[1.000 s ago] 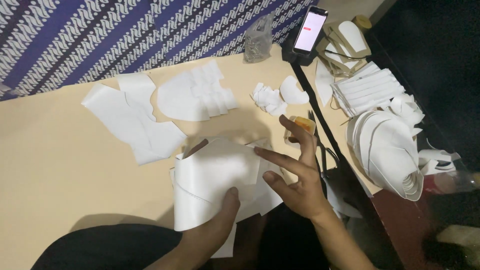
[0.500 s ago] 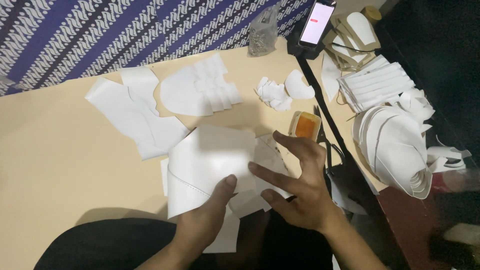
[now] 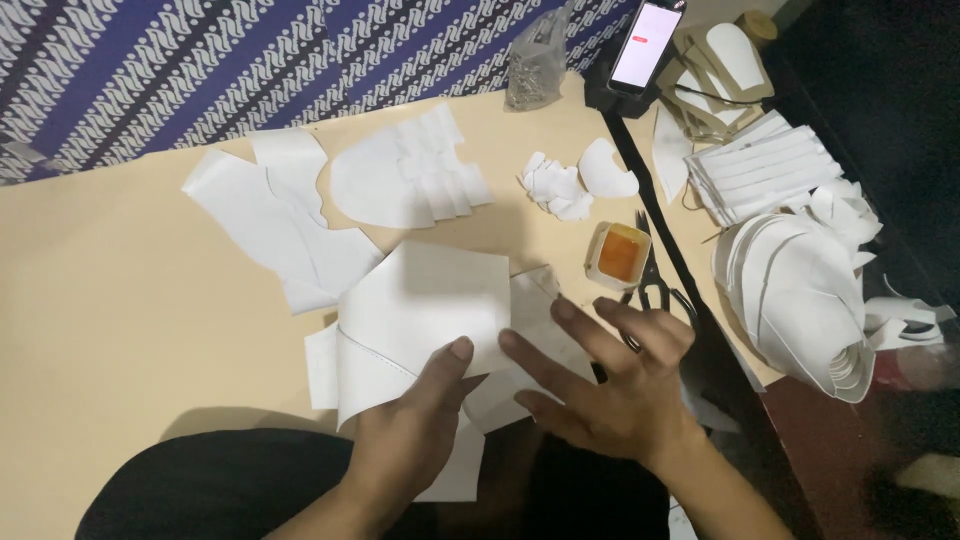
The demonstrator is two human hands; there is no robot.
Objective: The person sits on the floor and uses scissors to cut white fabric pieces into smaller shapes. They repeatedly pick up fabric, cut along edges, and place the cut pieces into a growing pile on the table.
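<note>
The left hand (image 3: pixel 410 440) is pressing its thumb on the white folded sheet (image 3: pixel 425 310) at the worktop's (image 3: pixel 130 330) near edge; the right hand (image 3: pixel 610 390), fingers spread apart, is lying flat on it, hiding its right part.

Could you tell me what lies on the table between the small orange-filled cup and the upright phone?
In the head view, crumpled white scraps lie between the cup and the phone.

Upright phone (image 3: pixel 646 45) at the table's far edge, its lit screen white with a small red mark, clear plastic bag (image 3: pixel 536 65) of small grey bits left of it, small open white tub (image 3: pixel 620 255) of orange paste beside black scissors (image 3: pixel 652 285)
</note>
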